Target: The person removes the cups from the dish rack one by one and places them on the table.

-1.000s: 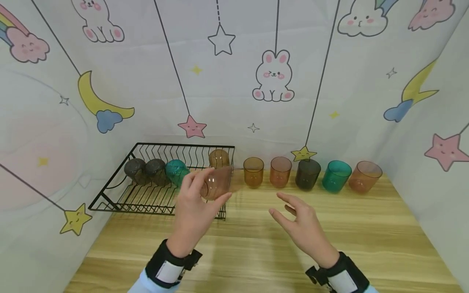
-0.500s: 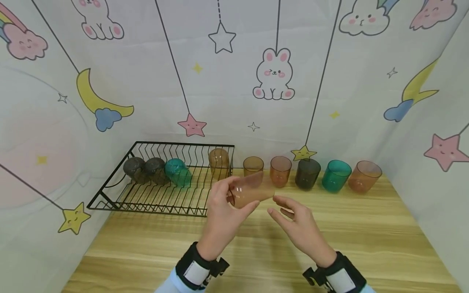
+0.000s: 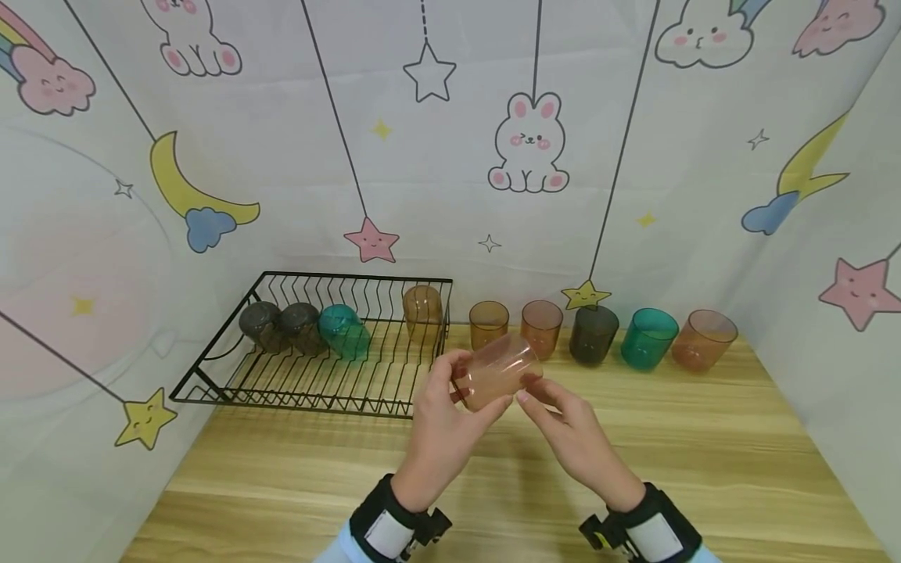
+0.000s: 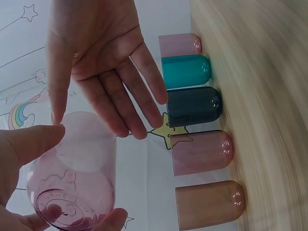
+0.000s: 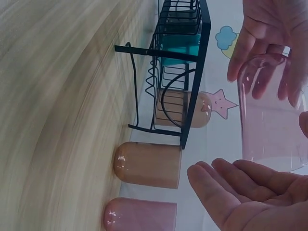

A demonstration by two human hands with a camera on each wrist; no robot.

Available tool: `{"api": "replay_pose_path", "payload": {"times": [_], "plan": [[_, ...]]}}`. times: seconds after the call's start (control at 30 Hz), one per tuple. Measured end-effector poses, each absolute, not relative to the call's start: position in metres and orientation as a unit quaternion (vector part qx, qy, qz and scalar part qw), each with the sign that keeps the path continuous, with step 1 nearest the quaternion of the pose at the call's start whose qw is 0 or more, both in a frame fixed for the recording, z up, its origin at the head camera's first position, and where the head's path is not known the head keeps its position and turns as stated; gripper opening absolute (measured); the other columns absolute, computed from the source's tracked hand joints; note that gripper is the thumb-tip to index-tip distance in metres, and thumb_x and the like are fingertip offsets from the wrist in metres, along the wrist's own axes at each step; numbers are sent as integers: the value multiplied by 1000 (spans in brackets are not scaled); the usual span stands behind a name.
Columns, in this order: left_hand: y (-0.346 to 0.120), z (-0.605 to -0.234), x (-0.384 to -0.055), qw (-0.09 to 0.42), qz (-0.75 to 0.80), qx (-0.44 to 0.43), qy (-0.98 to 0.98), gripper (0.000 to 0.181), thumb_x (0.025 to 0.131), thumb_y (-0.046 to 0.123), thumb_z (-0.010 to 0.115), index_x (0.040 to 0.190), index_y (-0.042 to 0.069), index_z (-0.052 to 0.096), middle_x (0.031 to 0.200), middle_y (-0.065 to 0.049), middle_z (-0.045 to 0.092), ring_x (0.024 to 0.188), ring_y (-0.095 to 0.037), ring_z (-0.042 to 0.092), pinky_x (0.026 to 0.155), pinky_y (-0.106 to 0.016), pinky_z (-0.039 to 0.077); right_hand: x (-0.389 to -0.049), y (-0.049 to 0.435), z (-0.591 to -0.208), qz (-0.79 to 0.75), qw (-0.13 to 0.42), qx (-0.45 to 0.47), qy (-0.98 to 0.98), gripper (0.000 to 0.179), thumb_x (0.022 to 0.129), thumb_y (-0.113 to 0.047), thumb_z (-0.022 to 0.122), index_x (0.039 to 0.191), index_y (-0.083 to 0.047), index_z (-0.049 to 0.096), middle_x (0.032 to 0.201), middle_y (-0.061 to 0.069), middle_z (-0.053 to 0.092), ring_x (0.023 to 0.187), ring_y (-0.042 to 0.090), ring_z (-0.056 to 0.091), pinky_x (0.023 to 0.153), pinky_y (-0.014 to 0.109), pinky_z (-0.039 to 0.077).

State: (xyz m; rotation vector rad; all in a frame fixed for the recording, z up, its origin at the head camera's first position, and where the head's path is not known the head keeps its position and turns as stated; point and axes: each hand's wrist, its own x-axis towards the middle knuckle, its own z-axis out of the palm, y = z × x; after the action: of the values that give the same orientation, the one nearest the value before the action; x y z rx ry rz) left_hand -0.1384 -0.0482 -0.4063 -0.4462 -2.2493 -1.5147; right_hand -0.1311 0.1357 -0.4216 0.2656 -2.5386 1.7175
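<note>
A clear pink cup (image 3: 496, 374) is tilted on its side above the table, its mouth pointing right. My left hand (image 3: 450, 430) grips it around the base end, with the thumb along the near side. At the mouth end is my right hand (image 3: 576, 438), fingertips right at the rim. In the left wrist view the right hand's fingers (image 4: 127, 91) are extended and spread beside the cup. The left fingers show through the pink wall in the right wrist view, and the right hand's palm (image 5: 255, 192) lies under the rim.
A black wire rack (image 3: 296, 405) on the left holds upside-down cups: two dark grey, a teal cup (image 3: 343, 332) and an amber cup (image 3: 422, 313). Along the back wall stands a row of upright cups, including an amber cup (image 3: 488, 322) and a dark grey cup (image 3: 594, 336).
My left hand has carried the pink cup from in front of the rack rightward to my right hand. The right hand has stayed nearly in place, its fingertips now at the rim.
</note>
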Motion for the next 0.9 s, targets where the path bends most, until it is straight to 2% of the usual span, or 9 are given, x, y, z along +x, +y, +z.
{"api": "replay_pose_path", "payload": {"times": [0.27, 0.43, 0.63, 0.9], "plan": [[-46, -416, -138, 185, -523, -176, -813, 77, 70, 34, 81, 133, 9, 46, 114, -1, 54, 98, -13, 55, 78, -24, 48, -131, 136, -417, 584, 61, 101, -803, 48, 89, -45, 58, 126, -15, 53, 127, 0, 52, 117, 16, 48, 87, 29, 45], [-43, -420, -136, 170, -517, -172, -821, 80, 70, 38, 80, 135, 9, 43, 115, -5, 53, 99, -16, 56, 79, -26, 48, -131, 135, -413, 596, 74, 111, -792, 50, 88, -41, 61, 128, -12, 52, 127, 4, 52, 117, 15, 48, 88, 28, 44], [-39, -424, -135, 149, -532, -165, -817, 82, 69, 38, 81, 136, 14, 41, 116, -1, 52, 103, -16, 54, 82, -27, 47, -123, 130, -394, 615, 74, 110, -777, 53, 86, -33, 67, 129, -8, 49, 126, 11, 52, 116, 20, 49, 90, 35, 43], [-33, -429, -136, 136, -558, -176, -800, 80, 70, 43, 78, 134, 14, 40, 115, 1, 53, 105, -11, 52, 81, -26, 48, -130, 129, -407, 621, 82, 102, -772, 61, 77, -38, 74, 130, -20, 50, 123, 0, 54, 111, 14, 51, 87, 33, 46]]}}
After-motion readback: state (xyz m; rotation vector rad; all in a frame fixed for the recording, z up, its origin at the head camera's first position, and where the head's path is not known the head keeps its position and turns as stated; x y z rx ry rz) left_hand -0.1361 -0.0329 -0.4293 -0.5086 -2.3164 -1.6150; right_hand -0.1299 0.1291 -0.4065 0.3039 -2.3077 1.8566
